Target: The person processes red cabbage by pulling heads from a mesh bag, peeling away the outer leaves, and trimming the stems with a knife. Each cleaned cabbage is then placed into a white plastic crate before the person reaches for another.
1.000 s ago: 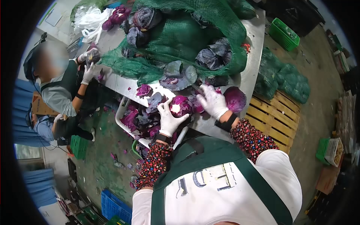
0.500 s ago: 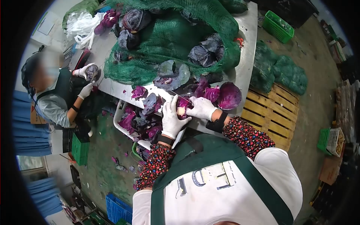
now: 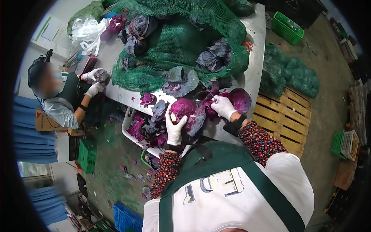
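Observation:
In white gloves, both my hands are over the near edge of the metal table. My left hand (image 3: 175, 127) is closed round the left and near side of a red cabbage (image 3: 184, 108), its shiny purple head facing up. A loose bluish outer leaf (image 3: 196, 120) hangs beside it. My right hand (image 3: 223, 107) is closed on the handle of a knife (image 3: 209, 91), whose thin blade points up and left, apart from the cabbage. Just right of that hand lies another peeled red cabbage (image 3: 240, 101).
A green mesh sack (image 3: 166, 50) with cabbages covers much of the table (image 3: 253, 58). Below its edge, a white crate (image 3: 126, 129) holds purple leaves. Across on the left, a co-worker (image 3: 63, 96) handles a cabbage. A wooden pallet (image 3: 284, 120) stands on the right.
The cabbage has turned, so its pale cut stem no longer faces up. My right hand has moved right with the knife, away from the cabbage; my left hand has shifted slightly.

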Demonstrator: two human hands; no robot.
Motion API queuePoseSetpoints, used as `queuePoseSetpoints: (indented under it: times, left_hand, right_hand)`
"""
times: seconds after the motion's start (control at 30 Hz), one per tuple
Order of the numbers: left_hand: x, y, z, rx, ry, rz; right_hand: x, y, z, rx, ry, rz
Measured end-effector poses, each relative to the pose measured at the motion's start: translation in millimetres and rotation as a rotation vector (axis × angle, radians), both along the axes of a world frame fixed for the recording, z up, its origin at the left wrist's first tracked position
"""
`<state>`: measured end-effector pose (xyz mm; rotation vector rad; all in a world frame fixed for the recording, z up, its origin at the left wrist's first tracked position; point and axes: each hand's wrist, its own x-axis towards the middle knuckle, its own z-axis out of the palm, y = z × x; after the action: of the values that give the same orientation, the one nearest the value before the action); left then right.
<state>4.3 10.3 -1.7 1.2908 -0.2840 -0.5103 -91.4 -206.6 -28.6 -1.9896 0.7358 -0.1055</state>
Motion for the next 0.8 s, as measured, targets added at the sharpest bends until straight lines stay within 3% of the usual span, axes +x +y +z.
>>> queuePoseSetpoints:
  times: [0.1, 0.2, 0.3, 0.33, 0.4, 0.47, 0.5, 0.57, 0.63, 0.7, 0.8]
  left_hand:
    - [3, -6, 16, -0.125, 0.043, 0.008]
    - [17, -3, 33, -0.205, 0.028, -0.085]
    - [25, 1, 43, -0.276, 0.074, -0.225]
    - [26, 5, 39, -0.348, 0.245, -0.216]
    - [24, -2, 45, -0.536, 0.516, -0.23]
    - [18, -12, 52, -0.56, 0.537, -0.215]
    - [16, -13, 55, -0.584, 0.559, -0.224]
    - [11, -8, 55, -0.485, 0.461, -0.294]
    - [15, -2, 65, -0.371, 0.343, -0.516]
    - [18, -2, 88, -0.093, 0.259, -0.646]
    - [24, 6, 111, 0.135, 0.116, -0.752]
  right_hand:
    - [-21, -14, 2, -0.024, 0.023, 0.053]
    - [-33, -19, 19, -0.316, 0.037, 0.135]
    - [-24, -13, 63, -0.276, -0.18, 0.045]
    - [-21, -7, 92, -0.167, -0.207, 0.048]
    - [-9, -2, 101, 0.164, -0.451, 0.113]
    - [-3, 6, 120, 0.616, -0.585, 0.262]
    - [-4, 12, 134, 0.669, -0.593, 0.312]
    - [-2, 14, 132, 0.471, -0.554, 0.355]
    - [3, 13, 119, 0.477, -0.626, 0.319]
    - [-9, 5, 130, 0.766, -0.388, 0.286]
    - [-8, 12, 109, 0.925, -0.5, 0.209]
